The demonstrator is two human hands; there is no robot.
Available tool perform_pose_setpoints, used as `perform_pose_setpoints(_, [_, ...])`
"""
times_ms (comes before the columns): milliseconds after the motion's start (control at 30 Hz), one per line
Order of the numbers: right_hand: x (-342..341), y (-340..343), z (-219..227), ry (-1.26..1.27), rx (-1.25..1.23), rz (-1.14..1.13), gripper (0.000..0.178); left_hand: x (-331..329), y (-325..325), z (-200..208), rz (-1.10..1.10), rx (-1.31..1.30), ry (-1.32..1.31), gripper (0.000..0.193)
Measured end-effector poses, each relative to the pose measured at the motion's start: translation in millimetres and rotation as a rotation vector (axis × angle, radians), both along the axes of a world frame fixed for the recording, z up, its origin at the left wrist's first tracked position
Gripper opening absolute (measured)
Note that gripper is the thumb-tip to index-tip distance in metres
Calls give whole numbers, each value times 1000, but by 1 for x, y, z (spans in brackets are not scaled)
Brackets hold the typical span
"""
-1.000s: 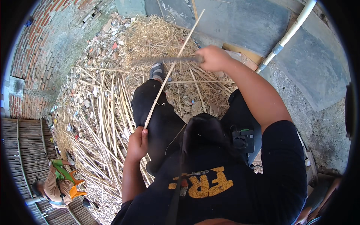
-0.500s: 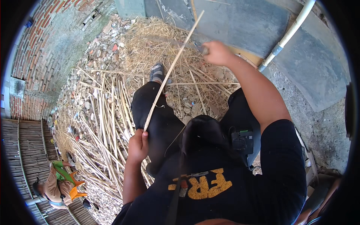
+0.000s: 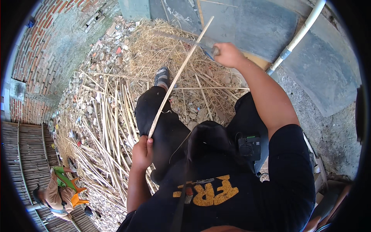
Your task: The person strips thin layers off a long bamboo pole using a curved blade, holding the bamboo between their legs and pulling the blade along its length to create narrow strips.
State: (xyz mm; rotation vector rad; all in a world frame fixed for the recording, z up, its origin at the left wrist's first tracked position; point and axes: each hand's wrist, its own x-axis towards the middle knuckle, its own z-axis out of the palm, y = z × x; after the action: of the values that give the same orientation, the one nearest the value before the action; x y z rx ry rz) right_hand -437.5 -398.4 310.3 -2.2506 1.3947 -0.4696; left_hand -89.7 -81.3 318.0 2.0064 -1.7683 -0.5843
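Observation:
My left hand (image 3: 142,151) is closed round the near end of a long pale bamboo strip (image 3: 176,80). The strip slants up and away to the right, passing over my left leg. My right hand (image 3: 228,55) grips the handle of a long-bladed knife (image 3: 179,38), whose blade points left, blurred by motion. Blade and strip cross near the strip's far end; whether they touch I cannot tell. A thin curled shaving hangs from the strip's middle.
Many split bamboo strips (image 3: 110,127) lie on rubble to my left. Fine shavings (image 3: 154,46) heap up ahead by my sandalled foot (image 3: 162,77). Grey panels (image 3: 251,29) and a white pipe (image 3: 303,31) stand at the right. Another person (image 3: 58,193) sits at the far left.
My right hand with the knife has shifted slightly to the right. The strip's far end has swung a little to the right, while my left hand stays nearly in place.

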Motion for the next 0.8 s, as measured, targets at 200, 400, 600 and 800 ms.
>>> perform_pose_setpoints(200, [23, 35, 26, 152, 4, 35, 11, 2, 1, -1, -16, -3, -8, 30])
perform_pose_setpoints(400, [24, 32, 18, 65, -101, 318, 17, 3, 1, -1, -46, -25, 35, 31])
perform_pose_setpoints(600, [-14, -3, -4, -121, -121, -67, 17, 5, 8, 10, -25, -30, 13, 32])
perform_pose_setpoints(800, [20, 43, 31, 173, -189, 252, 15, 11, 34, 10, -37, 13, -74, 33])
